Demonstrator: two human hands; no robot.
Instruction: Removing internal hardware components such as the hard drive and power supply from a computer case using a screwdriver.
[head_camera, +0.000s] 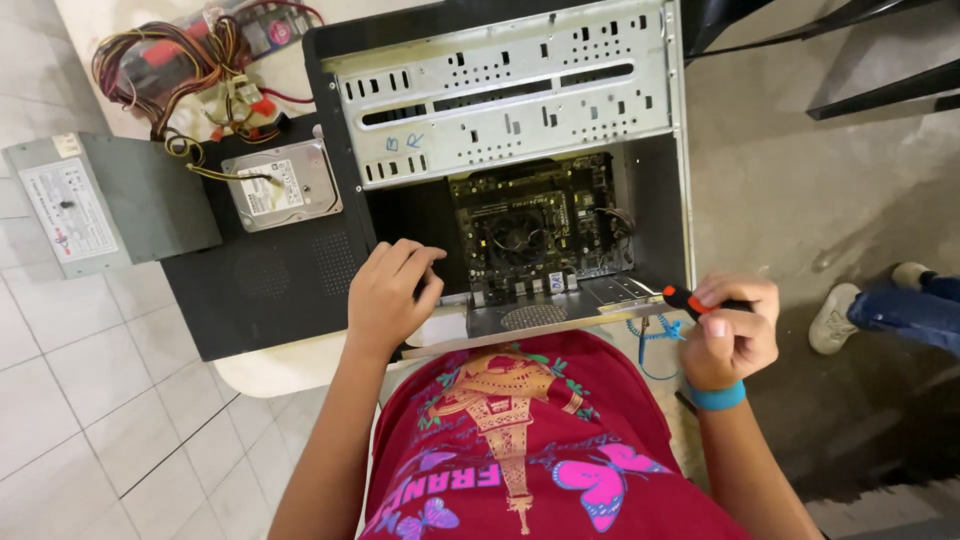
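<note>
An open desktop computer case (505, 95) lies on a small white table, its dark motherboard (535, 235) with a round cooler fan exposed inside. My left hand (392, 292) rests on the case's near edge beside the opening, fingers curled down, holding nothing. My right hand (732, 332), wearing a blue wristband, is closed around a screwdriver (685, 299) with a black and orange handle, held just off the case's near right corner.
The black side panel (270, 275) lies left of the case with a silver hard drive (283, 183) on it. A grey power supply (105, 200) with a bundle of coloured wires (185, 65) sits far left. Another person's shoe and jeans (880, 310) are at right.
</note>
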